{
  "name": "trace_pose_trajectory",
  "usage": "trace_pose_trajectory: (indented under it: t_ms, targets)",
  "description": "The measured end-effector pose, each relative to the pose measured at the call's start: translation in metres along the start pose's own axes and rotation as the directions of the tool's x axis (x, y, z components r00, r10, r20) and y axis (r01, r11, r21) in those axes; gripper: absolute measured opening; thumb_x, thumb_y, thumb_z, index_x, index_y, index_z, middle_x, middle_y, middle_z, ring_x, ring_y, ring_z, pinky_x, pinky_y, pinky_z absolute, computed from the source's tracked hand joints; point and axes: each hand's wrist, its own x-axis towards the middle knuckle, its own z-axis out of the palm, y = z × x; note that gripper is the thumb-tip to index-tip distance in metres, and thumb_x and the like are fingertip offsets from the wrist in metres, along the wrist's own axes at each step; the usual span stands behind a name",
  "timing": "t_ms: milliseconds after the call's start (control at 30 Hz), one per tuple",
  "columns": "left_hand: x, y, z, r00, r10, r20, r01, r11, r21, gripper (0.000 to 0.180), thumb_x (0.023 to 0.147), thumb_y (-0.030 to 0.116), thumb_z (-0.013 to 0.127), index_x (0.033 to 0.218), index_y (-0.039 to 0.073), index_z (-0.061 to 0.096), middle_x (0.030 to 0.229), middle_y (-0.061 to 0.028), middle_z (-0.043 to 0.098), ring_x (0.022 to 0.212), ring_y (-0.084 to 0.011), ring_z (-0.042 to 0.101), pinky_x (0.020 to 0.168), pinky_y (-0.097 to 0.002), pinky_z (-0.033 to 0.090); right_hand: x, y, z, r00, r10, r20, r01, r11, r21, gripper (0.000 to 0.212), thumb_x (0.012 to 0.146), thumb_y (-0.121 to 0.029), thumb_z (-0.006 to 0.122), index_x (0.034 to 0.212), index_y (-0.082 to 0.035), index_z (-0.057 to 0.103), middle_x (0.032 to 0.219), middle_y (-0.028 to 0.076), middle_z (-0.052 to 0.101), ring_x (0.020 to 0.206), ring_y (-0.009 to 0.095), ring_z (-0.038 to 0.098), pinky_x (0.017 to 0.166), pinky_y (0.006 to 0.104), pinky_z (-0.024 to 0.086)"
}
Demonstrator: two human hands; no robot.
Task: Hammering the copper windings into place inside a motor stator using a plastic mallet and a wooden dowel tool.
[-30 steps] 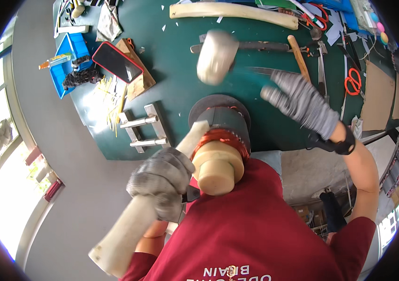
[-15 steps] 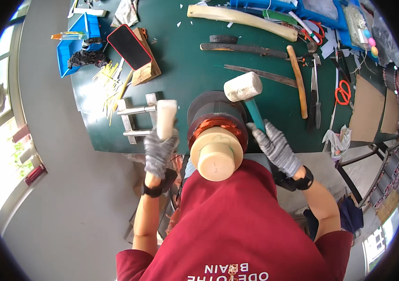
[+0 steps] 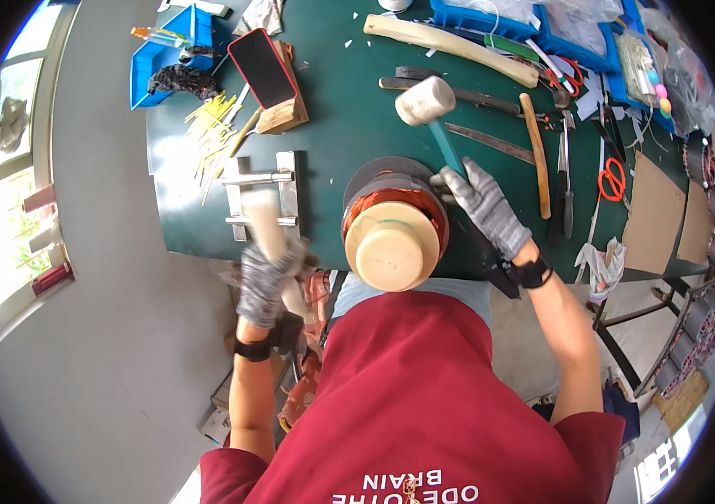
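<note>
My gloved left hand (image 3: 265, 286) is closed around a pale bar (image 3: 264, 220), smeared by motion, left of the round workpiece. In my gloved right hand (image 3: 489, 212) is the teal handle of a mallet (image 3: 426, 101). Its whitish head is raised beyond and to the right of the workpiece, touching nothing. Between my hands sits a cream stepped round block (image 3: 389, 256) at the near end of a dark grey cylindrical core (image 3: 381, 166). A ring of copper-coloured wire windings (image 3: 360, 205) shows between them. Neither hand touches the workpiece.
A metal frame with two bars (image 3: 288, 189) lies on the green table (image 3: 332, 126) at left. Beyond it are a phone (image 3: 262, 69) on a wooden block, yellow strips (image 3: 213, 126) and a blue tray (image 3: 149, 76). Files, a wooden stick (image 3: 535, 155) and orange-handled scissors (image 3: 612, 180) lie right.
My left hand has swung left with the pale bar, away from the workpiece. My right hand has lifted the mallet farther up and outward. The whole view has shifted slightly.
</note>
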Motion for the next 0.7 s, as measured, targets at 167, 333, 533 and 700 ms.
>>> trace_pose_trajectory:
  t_ms: [167,333,533,700]
  targets:
    - [0.02,0.069,0.016,0.796,0.604,-0.026,-0.587,0.761,-0.275,0.025,0.091,0.03,0.056,0.08,0.01,0.044,0.056,-0.0025,0.044,0.05,-0.0118,0.043,0.063,-0.0334,0.045,-0.023,0.007,-0.001,0.921,-0.351,0.168,0.388,0.78,-0.492,0.026,0.092,-0.016,0.051,0.111,0.001,0.056,0.103,0.012,0.064,0.092,0.024,0.061,0.082,0.0298,0.047]
    - [0.037,0.08,0.063,0.64,0.763,-0.094,-0.762,0.615,-0.203,0.026,0.093,0.034,0.05,0.088,0.011,0.042,0.053,-0.0033,0.042,0.049,-0.0142,0.041,0.061,-0.0349,0.045,-0.01,-0.006,-0.003,0.903,-0.343,0.257,0.429,0.731,-0.53,0.026,0.092,-0.017,0.052,0.111,0.001,0.057,0.109,0.016,0.062,0.094,0.028,0.06,0.083,0.0324,0.047]
    - [0.018,0.045,0.081,0.601,0.749,-0.28,-0.791,0.508,-0.34,0.031,0.088,0.032,0.057,0.073,0.007,0.046,0.049,-0.0056,0.045,0.041,-0.0156,0.042,0.051,-0.0349,0.046,0.042,-0.053,-0.048,0.85,-0.254,0.462,0.524,0.319,-0.79,0.025,0.088,-0.022,0.056,0.101,-0.001,0.059,0.092,0.018,0.062,0.085,0.032,0.061,0.076,0.039,0.05]
    - [0.009,0.039,0.08,0.591,0.741,-0.318,-0.797,0.479,-0.368,0.04,0.087,0.026,0.061,0.056,0.007,0.045,0.05,-0.0078,0.051,0.046,-0.0211,0.051,0.055,-0.0375,0.049,0.071,-0.148,-0.004,0.834,-0.35,0.428,0.552,0.56,-0.618,0.029,0.091,-0.025,0.051,0.096,0.002,0.059,0.075,0.019,0.06,0.07,0.034,0.061,0.064,0.0382,0.05]
